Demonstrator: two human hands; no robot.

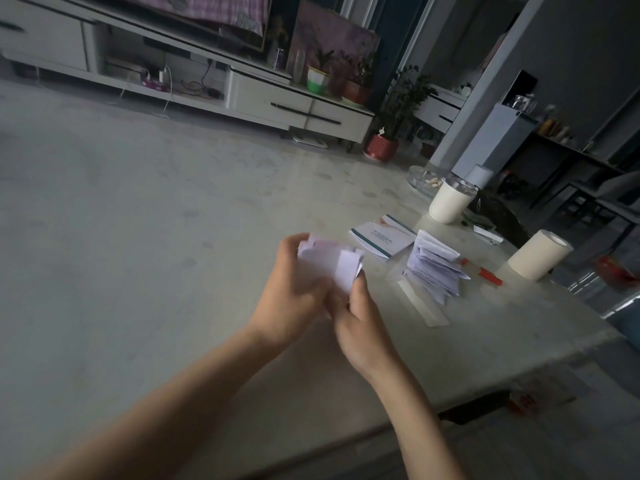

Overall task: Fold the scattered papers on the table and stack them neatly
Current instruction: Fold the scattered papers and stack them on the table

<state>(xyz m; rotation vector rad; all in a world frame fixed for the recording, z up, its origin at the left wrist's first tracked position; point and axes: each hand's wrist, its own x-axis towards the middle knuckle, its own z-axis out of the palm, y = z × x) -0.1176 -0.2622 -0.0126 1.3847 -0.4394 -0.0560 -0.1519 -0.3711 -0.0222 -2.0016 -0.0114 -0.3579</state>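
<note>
White booklet (382,241) just beside paper stack (434,268)

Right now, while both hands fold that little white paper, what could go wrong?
The fanned-out stack of folded white papers looks loose; setting the small white paper, pinched by the left hand and right hand, on top might topple it. Reaching there, an arm could also bump the cream cylinder standing near the edge of the pale stone table.
</note>
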